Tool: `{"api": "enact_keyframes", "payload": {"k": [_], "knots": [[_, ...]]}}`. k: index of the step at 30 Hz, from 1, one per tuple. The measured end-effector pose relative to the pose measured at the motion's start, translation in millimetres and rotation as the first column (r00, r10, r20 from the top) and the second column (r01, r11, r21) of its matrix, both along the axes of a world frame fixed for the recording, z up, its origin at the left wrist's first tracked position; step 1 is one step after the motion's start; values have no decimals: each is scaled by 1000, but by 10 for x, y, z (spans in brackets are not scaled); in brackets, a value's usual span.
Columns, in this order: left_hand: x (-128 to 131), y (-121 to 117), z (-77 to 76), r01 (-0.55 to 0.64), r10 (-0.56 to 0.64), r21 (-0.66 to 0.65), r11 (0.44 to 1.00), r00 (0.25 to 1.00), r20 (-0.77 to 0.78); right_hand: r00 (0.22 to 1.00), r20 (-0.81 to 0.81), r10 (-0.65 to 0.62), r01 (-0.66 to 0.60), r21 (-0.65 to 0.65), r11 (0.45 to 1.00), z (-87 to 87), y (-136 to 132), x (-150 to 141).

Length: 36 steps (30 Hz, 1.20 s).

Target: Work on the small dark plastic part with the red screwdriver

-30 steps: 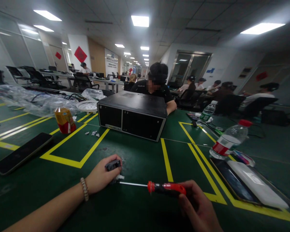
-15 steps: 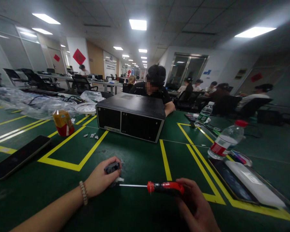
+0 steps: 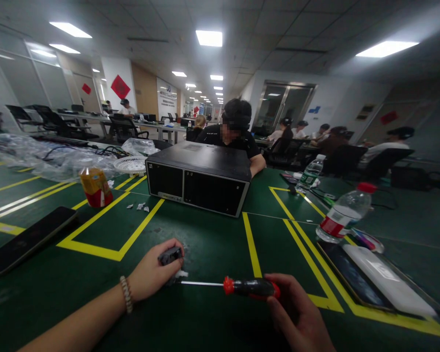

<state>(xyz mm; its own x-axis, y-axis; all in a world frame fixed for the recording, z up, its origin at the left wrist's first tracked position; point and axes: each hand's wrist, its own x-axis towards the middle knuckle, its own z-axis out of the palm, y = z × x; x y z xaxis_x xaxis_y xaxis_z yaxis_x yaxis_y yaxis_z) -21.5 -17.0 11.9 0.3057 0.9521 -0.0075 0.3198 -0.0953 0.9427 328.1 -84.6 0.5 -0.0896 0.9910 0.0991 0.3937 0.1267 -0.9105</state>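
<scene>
My left hand (image 3: 149,274) is closed around a small dark grey plastic part (image 3: 169,255), and a white piece (image 3: 183,274) shows under its fingers. A screwdriver (image 3: 250,287) with a red and black handle lies level, its thin metal shaft reaching left to the held part. Where the tip meets the part is hidden. My right hand (image 3: 299,309) pinches the butt end of the screwdriver's handle between thumb and fingers.
Ahead stands a black computer case (image 3: 201,190), with a person (image 3: 238,132) behind it. To the left are a drink bottle (image 3: 96,188) and a phone (image 3: 29,239). A red-capped water bottle (image 3: 342,217) and a white slab (image 3: 385,278) occupy the right.
The screwdriver's handle has turned about its length, so its red stripe has shifted out of sight. My right fingers have closed in on its end. My left hand stays in place.
</scene>
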Motion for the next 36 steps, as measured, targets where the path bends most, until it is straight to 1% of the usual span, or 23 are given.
{"api": "enact_keyframes", "payload": {"k": [3,6,10,14,18,21,24,27,31,34,36], "knots": [[-2,-5,5,6,-6,-2,1000,1000,7,1000,-21,-21,22,34,999,-35,-24,-18],[-3,-5,5,0,0,-13,1000,1000,11,999,-36,-33,35,51,998,-35,-42,-41],[-6,5,-5,4,-4,-16,1000,1000,25,998,-41,-43,44,25,999,9,-37,-53],[-1,15,-16,-7,7,20,1000,1000,-1,998,-9,-57,57,9,998,42,-25,-64],[7,8,-22,-22,23,56,998,1000,-13,997,-19,-74,74,12,997,30,-24,-84],[9,0,-18,-20,20,32,999,1000,-4,995,-32,-95,96,18,995,9,-28,-83],[6,-1,-14,-15,15,8,1000,1000,10,998,-36,-47,49,36,998,12,-31,-78],[0,3,-12,2,-2,8,1000,1000,19,998,-53,16,-15,23,1000,45,-33,-87],[-10,7,-14,0,0,14,1000,1000,17,998,-68,-18,17,-15,1000,92,-20,-97],[-14,8,-15,0,0,12,1000,1000,21,999,-32,3,-4,-54,999,112,-3,-94],[-15,8,-16,0,-1,13,1000,1000,15,1000,-26,-4,3,-48,999,112,-3,-102]]}}
